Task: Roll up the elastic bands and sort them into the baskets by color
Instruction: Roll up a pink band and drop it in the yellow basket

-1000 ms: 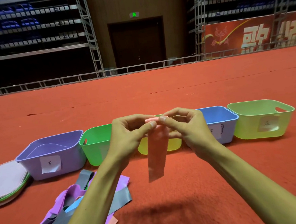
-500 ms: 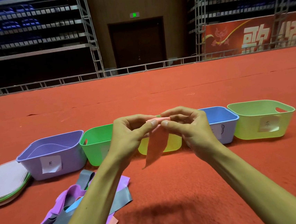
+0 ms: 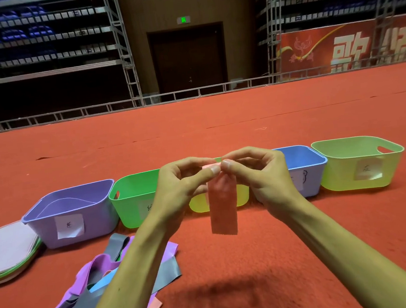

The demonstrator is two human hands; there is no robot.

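In the middle of the frame, the left hand (image 3: 177, 184) and the right hand (image 3: 261, 176) are raised above the red carpet (image 3: 243, 125). Both pinch the rolled top of a pink band (image 3: 223, 209), with thumbs and forefingers clamped on it and almost touching each other. The free end of the band hangs straight down below the hands.

Behind the hands, five baskets stand in a row across the frame: purple basket (image 3: 73, 211), green basket (image 3: 134, 197), yellow basket (image 3: 197, 205), blue basket (image 3: 305, 168) and lime basket (image 3: 356, 164). In the lower left lies a loose pile of bands (image 3: 101, 263), purple, grey, blue and pink. At the left edge is a stack of flat pads (image 3: 5, 250).
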